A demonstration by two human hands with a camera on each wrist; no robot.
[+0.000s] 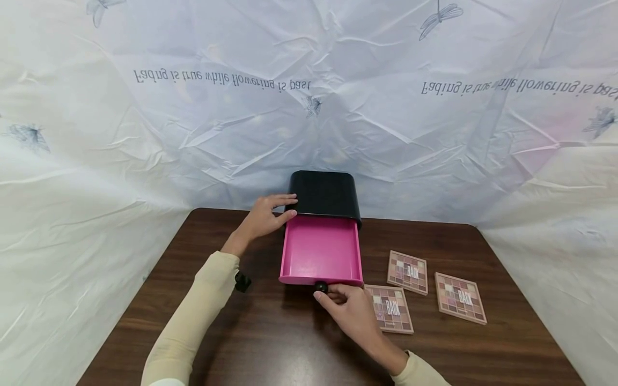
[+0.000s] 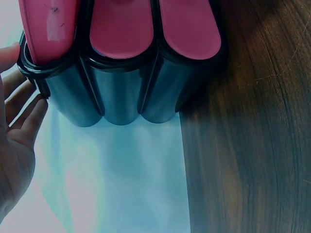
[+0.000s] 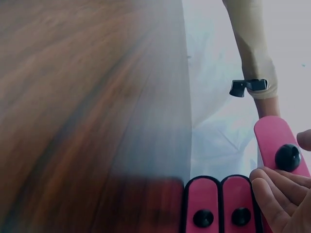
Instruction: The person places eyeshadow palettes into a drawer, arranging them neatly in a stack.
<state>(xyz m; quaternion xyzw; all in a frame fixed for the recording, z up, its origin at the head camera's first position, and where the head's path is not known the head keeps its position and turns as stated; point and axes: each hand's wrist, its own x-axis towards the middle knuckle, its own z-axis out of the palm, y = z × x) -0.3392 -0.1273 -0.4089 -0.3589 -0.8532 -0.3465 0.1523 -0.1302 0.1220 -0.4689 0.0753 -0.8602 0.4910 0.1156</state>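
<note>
A black cabinet (image 1: 324, 194) with three tiers stands at the table's back edge, its pink top drawer (image 1: 321, 249) pulled out, nothing visible inside. Two lower pink drawers (image 2: 121, 29) sit closed in the left wrist view. My left hand (image 1: 264, 217) rests on the cabinet's left side, fingers extended; its fingers (image 2: 29, 114) also show beside the top tier's edge. My right hand (image 1: 354, 316) holds the top drawer's round black knob (image 1: 321, 287) between thumb and fingers. The right wrist view shows that knob (image 3: 287, 158) between the thumb and fingers of my right hand (image 3: 286, 194).
Three square palettes marked "BACK" lie on the wooden table (image 1: 270, 332) to the right: one (image 1: 390, 310) beside my right hand, one (image 1: 407, 272) behind it, another (image 1: 461, 298) farther right. A pale printed sheet (image 1: 309, 128) hangs behind the table.
</note>
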